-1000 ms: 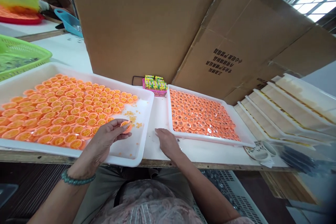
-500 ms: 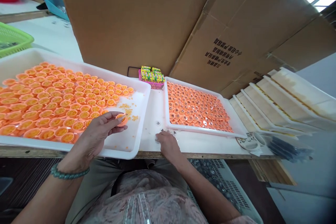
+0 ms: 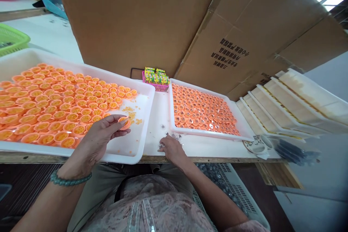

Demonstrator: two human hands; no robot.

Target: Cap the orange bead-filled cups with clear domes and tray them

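Between the thumb and fingers of my left hand (image 3: 110,130) is a small orange cup (image 3: 125,123), held above the near right corner of a white tray (image 3: 145,130). That tray bears many orange cups (image 3: 67,107) with yellow bits inside, and loose yellow bits (image 3: 129,110) lie at its right end. My right hand (image 3: 172,149) rests low over the white tabletop, its fingers closed around a small clear plastic piece (image 3: 161,146) with dark specks. More clear pieces (image 3: 177,137) lie just beyond its knuckles, partly hidden by the hand.
A second white tray (image 3: 212,133) holds orange cups with dark-marked tops. Behind stand a pink basket (image 3: 161,87) of small yellow-green packets and a cardboard wall (image 3: 141,25). Stacked white trays (image 3: 272,110) and a tape roll (image 3: 259,148) are at right; a crate (image 3: 236,192) sits below.
My right hand has shifted slightly and its fingers have moved onto the clear piece. My left hand keeps hold of the cup, which now shows its rim more. The view has moved a little.
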